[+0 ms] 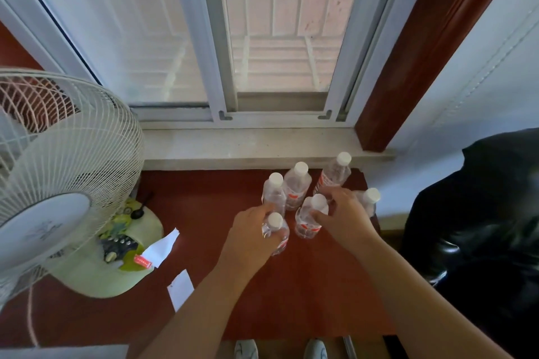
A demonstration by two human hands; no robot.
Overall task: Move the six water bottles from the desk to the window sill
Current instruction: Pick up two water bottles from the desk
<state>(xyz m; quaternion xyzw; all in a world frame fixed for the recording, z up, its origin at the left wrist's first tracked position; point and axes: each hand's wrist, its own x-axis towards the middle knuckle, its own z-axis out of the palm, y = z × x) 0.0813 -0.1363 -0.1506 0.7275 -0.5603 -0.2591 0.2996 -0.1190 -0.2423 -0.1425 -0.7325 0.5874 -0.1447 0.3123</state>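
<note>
Several clear water bottles with white caps and red labels stand clustered on the red-brown desk, just below the pale stone window sill. My left hand is wrapped around the nearest bottle at the front of the group. My right hand grips the bottle beside it. Behind stand a left bottle, a middle bottle and a far right bottle. Another bottle is partly hidden behind my right hand. The sill holds nothing.
A white desk fan with a pale green base fills the desk's left side. Paper slips lie near the base. A black leather chair stands to the right. The window rises behind the sill.
</note>
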